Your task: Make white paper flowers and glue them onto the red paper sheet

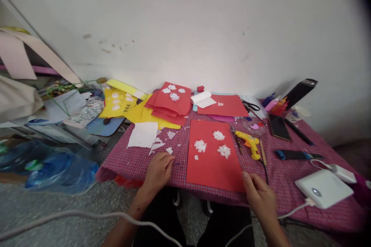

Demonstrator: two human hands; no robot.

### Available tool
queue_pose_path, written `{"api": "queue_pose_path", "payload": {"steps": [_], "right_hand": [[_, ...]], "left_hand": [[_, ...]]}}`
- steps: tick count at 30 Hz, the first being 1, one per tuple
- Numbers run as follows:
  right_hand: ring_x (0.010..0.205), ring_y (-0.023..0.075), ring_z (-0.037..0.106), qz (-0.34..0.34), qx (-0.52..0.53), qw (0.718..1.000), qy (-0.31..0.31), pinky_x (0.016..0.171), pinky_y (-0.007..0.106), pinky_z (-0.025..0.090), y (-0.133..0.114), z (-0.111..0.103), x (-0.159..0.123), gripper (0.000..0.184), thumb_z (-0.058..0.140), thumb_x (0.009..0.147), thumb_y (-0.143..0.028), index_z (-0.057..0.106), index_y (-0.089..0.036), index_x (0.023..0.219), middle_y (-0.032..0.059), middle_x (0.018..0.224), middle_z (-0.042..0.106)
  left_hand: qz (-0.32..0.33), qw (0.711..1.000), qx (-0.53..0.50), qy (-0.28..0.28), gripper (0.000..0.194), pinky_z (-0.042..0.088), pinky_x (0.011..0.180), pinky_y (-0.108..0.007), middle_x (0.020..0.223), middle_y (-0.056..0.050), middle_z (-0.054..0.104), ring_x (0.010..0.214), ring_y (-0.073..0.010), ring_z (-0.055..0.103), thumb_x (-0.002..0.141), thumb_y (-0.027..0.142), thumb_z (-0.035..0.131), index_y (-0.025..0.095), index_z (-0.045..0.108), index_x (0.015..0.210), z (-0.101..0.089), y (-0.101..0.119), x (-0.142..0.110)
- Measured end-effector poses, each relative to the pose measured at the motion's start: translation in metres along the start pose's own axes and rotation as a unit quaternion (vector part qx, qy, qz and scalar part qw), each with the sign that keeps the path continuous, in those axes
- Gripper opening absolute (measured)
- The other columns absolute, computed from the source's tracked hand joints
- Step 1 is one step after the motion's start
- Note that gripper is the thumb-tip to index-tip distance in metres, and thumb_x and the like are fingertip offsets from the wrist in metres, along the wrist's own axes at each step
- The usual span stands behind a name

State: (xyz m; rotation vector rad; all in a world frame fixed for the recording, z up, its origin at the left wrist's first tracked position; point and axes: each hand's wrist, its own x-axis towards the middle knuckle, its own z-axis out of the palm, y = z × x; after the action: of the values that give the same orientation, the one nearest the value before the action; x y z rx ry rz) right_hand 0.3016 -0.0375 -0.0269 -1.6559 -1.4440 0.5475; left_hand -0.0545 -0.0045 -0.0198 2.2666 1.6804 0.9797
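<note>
A red sheet of paper (213,162) lies on the checked tablecloth (136,160) in front of me, with three white paper flowers (218,135) glued on its upper part. My left hand (159,171) rests on the cloth just left of the sheet, fingers curled, fingertips near small white paper scraps (169,150). My right hand (259,196) sits at the sheet's lower right corner, fingers bent, thumb touching the paper's edge. Whether either hand holds anything small I cannot make out.
A yellow glue gun (249,143) lies right of the sheet. Stacked red sheets (171,104), yellow paper (120,102), a white paper piece (143,135), scissors (251,106), a white power bank (324,188), a blue-handled tool (292,154) and a black flask (300,90) crowd the table. Water bottles (60,170) lie on the floor at left.
</note>
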Motion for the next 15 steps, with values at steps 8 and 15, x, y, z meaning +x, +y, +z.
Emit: {"api": "queue_pose_path", "payload": {"steps": [8,15], "right_hand": [[0.053,0.0153,0.050,-0.006,-0.023,1.000,0.000,0.051,0.023,0.041,0.002,0.001,0.000,0.040,0.054,0.091,-0.053,0.063,-0.020,0.071,-0.0013,0.058,0.054],[0.053,0.0163,0.052,-0.010,-0.057,0.998,-0.004,0.052,0.025,0.040,0.000,0.000,0.001,0.041,0.052,0.091,-0.055,0.062,-0.021,0.070,-0.0018,0.056,0.054]], "left_hand": [[-0.020,1.000,-0.007,0.003,0.023,0.053,0.081,-0.036,0.090,-0.007,0.067,0.088,-0.0197,0.063,0.096,0.020,0.047,0.021,0.069,0.102,-0.016,-0.005,-0.016],[-0.074,0.995,0.063,0.032,0.023,0.050,0.090,-0.036,0.101,-0.008,0.070,0.098,-0.0222,0.063,0.095,0.027,0.047,0.021,0.067,0.104,-0.054,-0.056,-0.016]]}}
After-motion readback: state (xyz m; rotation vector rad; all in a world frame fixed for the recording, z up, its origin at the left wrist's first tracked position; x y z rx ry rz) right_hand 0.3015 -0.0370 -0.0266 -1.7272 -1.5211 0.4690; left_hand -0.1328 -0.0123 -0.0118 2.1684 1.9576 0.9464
